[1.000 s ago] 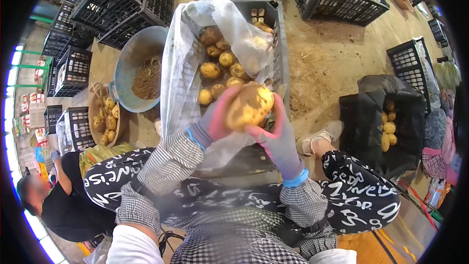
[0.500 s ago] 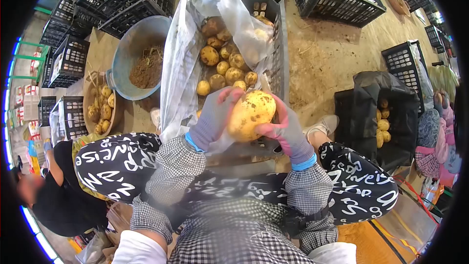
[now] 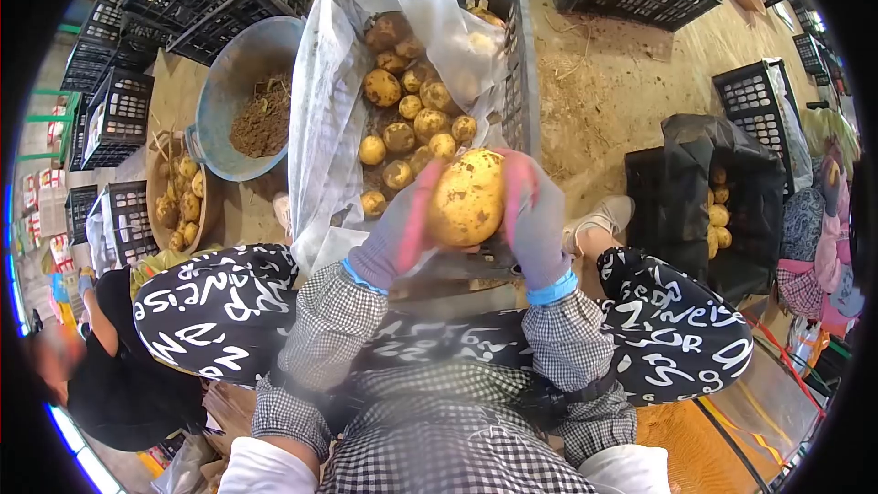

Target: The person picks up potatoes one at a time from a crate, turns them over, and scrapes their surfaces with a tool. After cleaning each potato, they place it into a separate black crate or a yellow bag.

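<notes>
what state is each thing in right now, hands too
large potato: held, dirt-specked
left hand: gloved, against the potato's left side
right hand: gloved, against its right side
near crate: open, part-filled with soil-marked potatoes
clear liner: open, draped over the crate's side
blue basin: upright, holding loose soil
black liner: open, potatoes inside

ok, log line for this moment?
left hand: on large potato | right hand: on large potato | large potato: dirt-specked | crate: smaller potatoes inside | blue basin: soil inside
</notes>
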